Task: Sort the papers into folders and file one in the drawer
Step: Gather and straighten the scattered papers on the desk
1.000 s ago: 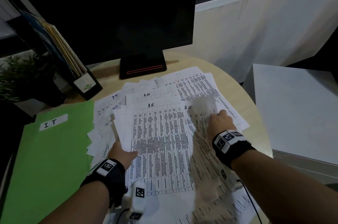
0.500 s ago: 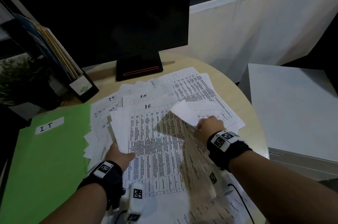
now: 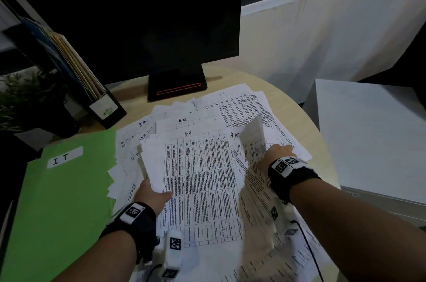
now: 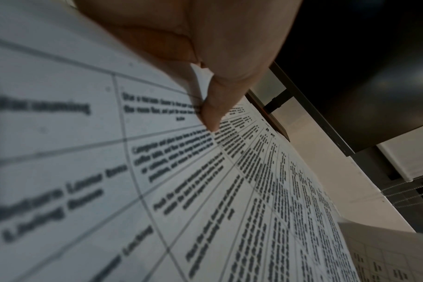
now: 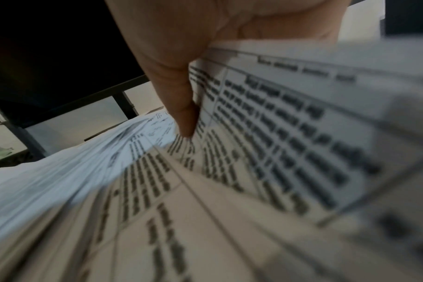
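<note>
A loose spread of printed papers (image 3: pixel 175 120) marked "H.R." and "I.T" covers the round desk. On top lies an H.R. table sheet (image 3: pixel 200 180); my left hand (image 3: pixel 153 194) pinches its left edge, thumb on top, and the left wrist view shows the thumb (image 4: pixel 212 112) pressed on the same sheet (image 4: pixel 205 190). My right hand (image 3: pixel 275 155) grips another sheet (image 3: pixel 253 141) and curls it upward; it is blurred in the right wrist view, where the sheet (image 5: pixel 290 122) bends under the thumb (image 5: pixel 183 114). A green folder labelled "I.T" (image 3: pixel 57 201) lies at the left.
A dark monitor (image 3: pixel 138 19) on a stand (image 3: pixel 177 88) stands behind the papers. A file holder with folders (image 3: pixel 92 90) and a plant (image 3: pixel 25 97) are at the back left. A white cabinet (image 3: pixel 373 134) stands right of the desk (image 3: pixel 288 102).
My right hand has lifted and turned its sheet: it swung left half a second ago and now stands curled up near the hand. The left hand has kept its hold.
</note>
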Demonstrator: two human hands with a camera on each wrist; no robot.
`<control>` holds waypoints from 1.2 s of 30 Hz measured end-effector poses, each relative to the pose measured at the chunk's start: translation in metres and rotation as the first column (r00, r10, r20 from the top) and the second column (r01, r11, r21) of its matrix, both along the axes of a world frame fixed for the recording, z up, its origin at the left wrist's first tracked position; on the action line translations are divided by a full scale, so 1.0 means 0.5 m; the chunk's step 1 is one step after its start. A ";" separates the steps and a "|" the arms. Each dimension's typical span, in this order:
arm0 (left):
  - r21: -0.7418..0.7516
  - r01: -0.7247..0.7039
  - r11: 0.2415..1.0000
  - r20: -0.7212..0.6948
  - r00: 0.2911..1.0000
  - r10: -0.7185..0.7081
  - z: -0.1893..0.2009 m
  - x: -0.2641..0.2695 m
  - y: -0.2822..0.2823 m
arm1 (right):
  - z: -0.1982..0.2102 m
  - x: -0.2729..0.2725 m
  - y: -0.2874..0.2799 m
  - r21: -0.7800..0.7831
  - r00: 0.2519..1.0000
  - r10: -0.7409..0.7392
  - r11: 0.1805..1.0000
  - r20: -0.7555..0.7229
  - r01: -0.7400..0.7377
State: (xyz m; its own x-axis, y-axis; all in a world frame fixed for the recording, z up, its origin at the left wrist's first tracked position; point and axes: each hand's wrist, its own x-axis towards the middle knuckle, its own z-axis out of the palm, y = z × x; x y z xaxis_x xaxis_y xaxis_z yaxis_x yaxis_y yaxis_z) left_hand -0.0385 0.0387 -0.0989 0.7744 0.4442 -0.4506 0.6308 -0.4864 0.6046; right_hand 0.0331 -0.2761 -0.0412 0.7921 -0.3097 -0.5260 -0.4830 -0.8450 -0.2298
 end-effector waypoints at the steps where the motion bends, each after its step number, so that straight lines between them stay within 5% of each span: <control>1: -0.004 -0.002 1.000 0.000 1.000 0.002 -0.004 0.001 0.002 | 0.002 0.001 -0.005 0.016 1.000 0.003 1.000 -0.002 -0.002; 8: 0.008 0.013 1.000 -0.013 1.000 -0.013 -0.008 0.003 0.004 | -0.005 -0.007 -0.008 0.078 0.988 0.063 0.994 0.138 -0.075; 16: 0.023 0.015 1.000 -0.018 1.000 -0.014 -0.004 0.004 0.002 | 0.005 -0.029 0.029 -0.219 0.893 0.335 0.935 0.301 -0.278; 20: 0.018 0.023 1.000 -0.022 1.000 -0.023 -0.003 0.004 0.002 | -0.004 -0.035 0.021 -0.222 0.871 0.345 0.934 0.348 -0.281; 36: 0.012 -0.002 1.000 -0.005 1.000 0.002 0.023 -0.004 -0.014 | -0.018 -0.032 0.031 -0.100 0.906 0.364 0.931 0.214 -0.350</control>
